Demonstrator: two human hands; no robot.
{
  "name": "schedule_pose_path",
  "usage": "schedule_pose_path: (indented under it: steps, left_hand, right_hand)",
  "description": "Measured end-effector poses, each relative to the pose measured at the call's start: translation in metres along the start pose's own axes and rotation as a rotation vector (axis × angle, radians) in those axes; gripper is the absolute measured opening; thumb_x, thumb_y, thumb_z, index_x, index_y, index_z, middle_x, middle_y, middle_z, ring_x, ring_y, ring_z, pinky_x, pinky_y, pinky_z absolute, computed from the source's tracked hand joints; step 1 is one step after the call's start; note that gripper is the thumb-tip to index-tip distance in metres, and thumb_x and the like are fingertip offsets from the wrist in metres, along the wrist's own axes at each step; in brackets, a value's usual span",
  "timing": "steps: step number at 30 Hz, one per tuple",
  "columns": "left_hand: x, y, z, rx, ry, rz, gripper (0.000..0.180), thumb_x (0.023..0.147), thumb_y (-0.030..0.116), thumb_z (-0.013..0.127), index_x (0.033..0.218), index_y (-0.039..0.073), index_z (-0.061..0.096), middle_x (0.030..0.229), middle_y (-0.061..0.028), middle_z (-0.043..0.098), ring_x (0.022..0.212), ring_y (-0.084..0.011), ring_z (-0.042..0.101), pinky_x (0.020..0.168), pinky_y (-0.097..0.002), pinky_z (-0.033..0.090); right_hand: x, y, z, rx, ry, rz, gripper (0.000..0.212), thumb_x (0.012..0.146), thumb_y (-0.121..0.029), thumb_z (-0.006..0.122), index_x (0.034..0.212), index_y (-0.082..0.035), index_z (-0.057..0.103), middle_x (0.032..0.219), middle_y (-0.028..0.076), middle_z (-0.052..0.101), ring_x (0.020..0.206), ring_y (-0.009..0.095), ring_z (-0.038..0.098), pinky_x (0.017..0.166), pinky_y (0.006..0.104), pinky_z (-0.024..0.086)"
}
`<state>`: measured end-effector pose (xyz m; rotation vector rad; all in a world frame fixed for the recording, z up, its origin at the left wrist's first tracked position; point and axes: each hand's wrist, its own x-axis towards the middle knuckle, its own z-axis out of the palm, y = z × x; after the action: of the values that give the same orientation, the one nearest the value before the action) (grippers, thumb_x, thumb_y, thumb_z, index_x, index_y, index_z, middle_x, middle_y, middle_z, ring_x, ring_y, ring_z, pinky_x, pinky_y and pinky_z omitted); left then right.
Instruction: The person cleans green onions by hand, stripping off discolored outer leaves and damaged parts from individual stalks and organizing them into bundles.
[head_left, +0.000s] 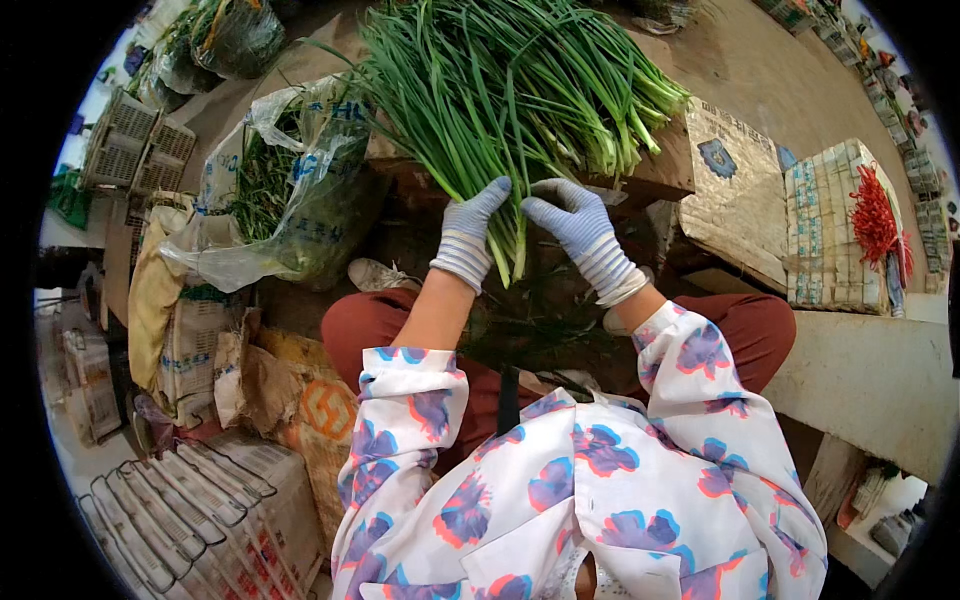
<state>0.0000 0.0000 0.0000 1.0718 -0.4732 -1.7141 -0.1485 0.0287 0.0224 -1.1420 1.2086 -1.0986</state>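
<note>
1. Our left hand had its fingers closed around some green stalks, pale ends toward us, leaves reaching over the table.
2. Our right hand curled just beside them; we could not tell whether its fingers pinched anything.
3. Greenery in the plastic bag suggested some work done.
4. The large pile lay loose, so much seemed left.

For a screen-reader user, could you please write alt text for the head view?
A person's gloved left hand holds long green stalks, with the gloved right hand close beside them. Beyond lies a large pile of similar stalks; to its left, a plastic bag of greenery.
</note>
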Motion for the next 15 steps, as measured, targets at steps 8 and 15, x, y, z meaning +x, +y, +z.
schedule_pose_path:
  steps: [8, 15]
  left_hand:
    - [-0.013, -0.018, -0.008, -0.241, -0.092, -0.127, 0.031, 0.074, 0.025, 0.072, 0.093, 0.006, 0.058, 0.080, -0.0059, 0.062, 0.066, -0.0199, 0.059, 0.060, -0.0332, 0.052]
    - [-0.003, 0.008, -0.030, -0.158, -0.052, -0.248, 0.014, 0.079, 0.012, 0.062, 0.087, 0.001, 0.058, 0.076, -0.0105, 0.062, 0.064, -0.0212, 0.060, 0.062, -0.0309, 0.053]
  right_hand:
    - [-0.014, -0.014, 0.014, -0.759, 0.101, -0.800, 0.022, 0.069, -0.010, 0.065, 0.090, -0.008, 0.060, 0.079, 0.008, 0.059, 0.072, 0.026, 0.058, 0.064, 0.0330, 0.046]
    - [-0.073, -0.019, 0.021, -0.479, -0.492, -0.841, 0.024, 0.064, -0.012, 0.070, 0.084, -0.009, 0.057, 0.076, 0.007, 0.057, 0.068, 0.027, 0.055, 0.060, 0.0359, 0.043]
